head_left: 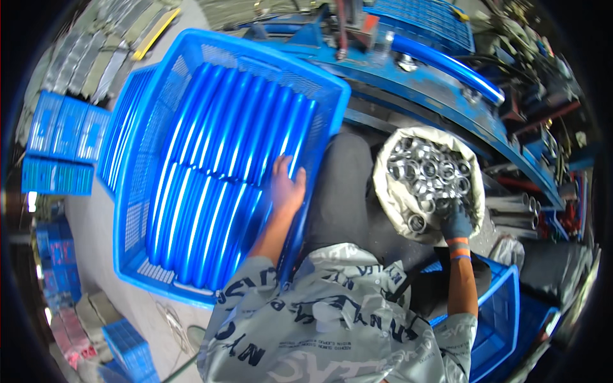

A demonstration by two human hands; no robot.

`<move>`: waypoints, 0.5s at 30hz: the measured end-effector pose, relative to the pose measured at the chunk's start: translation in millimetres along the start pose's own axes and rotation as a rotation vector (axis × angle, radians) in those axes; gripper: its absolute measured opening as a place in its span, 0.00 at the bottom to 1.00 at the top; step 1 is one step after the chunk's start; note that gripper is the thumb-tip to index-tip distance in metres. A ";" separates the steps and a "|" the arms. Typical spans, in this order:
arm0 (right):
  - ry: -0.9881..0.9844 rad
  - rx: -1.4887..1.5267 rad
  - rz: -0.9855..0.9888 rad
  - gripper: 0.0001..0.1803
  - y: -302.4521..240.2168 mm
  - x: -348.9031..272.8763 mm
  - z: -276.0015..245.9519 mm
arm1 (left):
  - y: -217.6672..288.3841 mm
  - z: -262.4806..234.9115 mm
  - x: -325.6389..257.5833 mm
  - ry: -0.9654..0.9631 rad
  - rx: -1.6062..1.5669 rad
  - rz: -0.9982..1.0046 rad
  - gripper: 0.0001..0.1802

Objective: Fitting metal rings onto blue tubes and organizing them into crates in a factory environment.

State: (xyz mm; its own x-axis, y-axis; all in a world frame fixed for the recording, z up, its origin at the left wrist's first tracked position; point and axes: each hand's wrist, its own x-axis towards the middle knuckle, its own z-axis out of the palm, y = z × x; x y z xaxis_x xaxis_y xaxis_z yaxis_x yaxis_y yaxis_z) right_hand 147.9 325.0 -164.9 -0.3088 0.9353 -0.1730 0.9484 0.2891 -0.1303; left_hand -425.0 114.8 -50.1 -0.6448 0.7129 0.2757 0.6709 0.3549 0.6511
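My bare left hand [287, 186] is over the right side of a big blue plastic crate [191, 39], its fingers apart beside the shiny blue metal tubes [239, 131] inside. The tubes lie side by side in two rows. My right hand [456, 221], in a dark glove with an orange cuff, reaches into a cream cloth sack [382, 185]. The sack is full of shiny metal rings [429, 169], and the fingertips are hidden down among them. Whether that hand grips a ring does not show.
Ahead stands a blue steel workbench [421, 86] with one blue tube [447, 67] lying across its fittings. Another blue crate [504, 319] sits at my right side. Bare metal pipes [514, 210] lie beyond the sack. Stacked blue crates [67, 127] stand at the far left.
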 end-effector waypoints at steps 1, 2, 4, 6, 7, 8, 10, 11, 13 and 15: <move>-0.017 -0.060 0.001 0.56 2.4 1.3 -0.3 | -7.5 -17.9 16.0 0.099 -0.008 0.014 0.28; 0.003 -0.126 0.090 0.56 4.0 0.7 1.4 | -13.7 -43.6 30.1 -0.014 0.084 0.013 0.29; -0.062 -0.126 0.131 0.56 9.0 0.0 4.9 | -24.4 -116.7 48.4 -0.211 0.333 -0.128 0.31; -0.018 -0.186 0.142 0.49 18.1 1.6 10.5 | -29.1 -190.0 53.1 -0.464 0.637 -0.362 0.36; -0.038 -0.146 0.127 0.46 24.6 3.0 14.1 | -29.7 -218.3 46.5 -0.505 0.821 -0.433 0.40; -0.018 -0.251 0.149 0.50 31.4 6.0 17.5 | -30.2 -239.1 38.7 -0.671 0.841 -0.539 0.42; -0.074 -0.157 0.118 0.55 44.4 11.9 24.4 | -29.9 -262.8 14.2 -0.768 0.996 -0.680 0.54; -0.049 -0.143 0.104 0.53 50.7 13.9 25.9 | -29.1 -263.2 0.1 -0.747 1.004 -0.702 0.59; 0.014 -0.161 0.074 0.42 58.0 16.9 26.0 | -30.5 -259.8 -17.1 -0.746 1.025 -0.738 0.60; 0.173 -0.178 0.045 0.35 59.7 15.0 19.0 | -36.0 -259.9 -24.4 -0.754 0.955 -0.730 0.57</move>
State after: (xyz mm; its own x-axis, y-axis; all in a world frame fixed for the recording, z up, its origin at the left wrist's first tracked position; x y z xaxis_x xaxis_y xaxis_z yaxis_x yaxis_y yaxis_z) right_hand 198.5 352.4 -193.8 -0.2638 0.9646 -0.0032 0.9633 0.2636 0.0506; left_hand -528.6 -72.6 103.5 -0.8054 0.2334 -0.5449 0.4586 0.8278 -0.3233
